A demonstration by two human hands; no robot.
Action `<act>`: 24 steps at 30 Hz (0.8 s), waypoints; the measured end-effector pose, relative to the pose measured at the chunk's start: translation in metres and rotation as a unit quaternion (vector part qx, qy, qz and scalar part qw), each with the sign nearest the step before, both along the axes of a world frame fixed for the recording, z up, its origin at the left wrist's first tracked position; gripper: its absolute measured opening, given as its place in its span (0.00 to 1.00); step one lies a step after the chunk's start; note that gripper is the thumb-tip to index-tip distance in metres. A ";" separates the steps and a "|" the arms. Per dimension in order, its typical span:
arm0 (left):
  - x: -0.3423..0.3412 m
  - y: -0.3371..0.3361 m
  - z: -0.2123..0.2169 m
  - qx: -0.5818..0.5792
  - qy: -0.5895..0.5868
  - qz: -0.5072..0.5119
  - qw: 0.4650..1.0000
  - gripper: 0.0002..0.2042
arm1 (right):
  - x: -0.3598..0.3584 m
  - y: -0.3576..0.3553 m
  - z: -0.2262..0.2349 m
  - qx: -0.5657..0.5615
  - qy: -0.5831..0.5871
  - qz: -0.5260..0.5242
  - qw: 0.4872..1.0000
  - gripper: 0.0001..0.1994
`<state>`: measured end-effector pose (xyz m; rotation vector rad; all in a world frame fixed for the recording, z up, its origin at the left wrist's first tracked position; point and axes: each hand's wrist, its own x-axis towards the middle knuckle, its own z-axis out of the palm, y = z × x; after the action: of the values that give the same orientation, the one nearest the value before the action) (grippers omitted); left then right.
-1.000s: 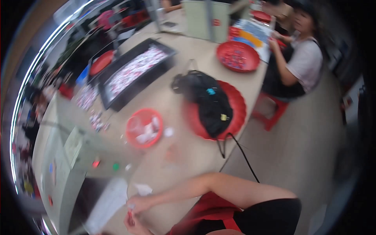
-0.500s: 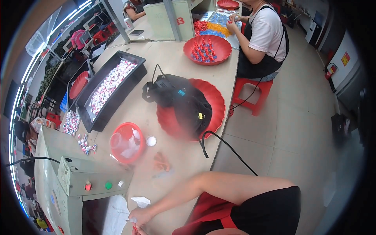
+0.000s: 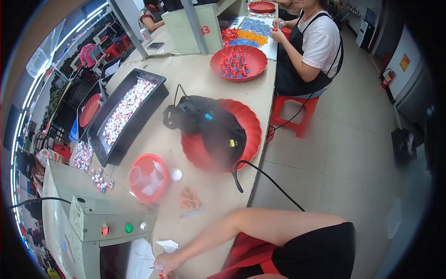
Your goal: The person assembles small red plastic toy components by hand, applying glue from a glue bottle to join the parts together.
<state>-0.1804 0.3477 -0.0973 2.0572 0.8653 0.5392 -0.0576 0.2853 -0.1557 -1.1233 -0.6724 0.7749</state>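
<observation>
My right hand (image 3: 168,262) is at the lower edge, its fingers closed round a small whitish thing (image 3: 159,267) with a thin tip pointing left. Just below the fingers, a small red piece (image 3: 162,276) shows at the picture's edge; what holds it is cut off. My left hand is out of view. Next to my right hand lie a crumpled white paper (image 3: 168,245) and a white sheet (image 3: 140,258), the sheet at the opening of a pale green machine (image 3: 116,215) with a red and a green button.
A red basket (image 3: 148,197) holds clear plastic. Beyond are a scalloped red tray (image 3: 253,135) under a black bag-like thing (image 3: 218,130), a black bin (image 3: 155,100) of small white-and-pink pieces, and a red bowl (image 3: 258,74). A black cable crosses the table edge. A co-worker (image 3: 309,51) sits far right.
The table and its things sit slightly lower and further left in the picture. My right hand stays by the paper, still gripping the whitish thing, now slightly lower. The co-worker's upper body shows more.
</observation>
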 end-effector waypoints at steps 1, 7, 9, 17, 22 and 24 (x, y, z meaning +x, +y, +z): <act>0.000 -0.001 0.000 -0.001 0.000 -0.003 1.000 0.18 | -0.001 0.005 -0.006 0.014 -0.013 -0.020 1.000 0.09; -0.002 0.009 0.002 0.023 0.084 -0.041 0.995 0.22 | -0.001 0.005 -0.004 0.030 -0.002 -0.020 0.999 0.08; -0.002 0.010 -0.006 -0.021 0.013 -0.046 0.999 0.24 | -0.001 0.006 -0.004 0.033 -0.004 -0.020 0.999 0.08; -0.001 0.004 -0.006 0.063 -0.013 -0.024 0.998 0.19 | 0.001 -0.002 0.002 -0.005 -0.012 -0.006 1.000 0.10; 0.001 0.000 -0.002 0.054 0.005 0.013 0.998 0.19 | 0.001 -0.006 0.006 -0.006 0.006 -0.003 1.000 0.10; 0.001 0.005 -0.005 0.010 -0.011 0.001 1.000 0.19 | 0.001 -0.006 0.006 -0.007 0.009 -0.001 1.000 0.10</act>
<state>-0.1793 0.3529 -0.1021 2.0656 0.8515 0.5733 -0.0570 0.2798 -0.1498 -1.1291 -0.6506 0.7886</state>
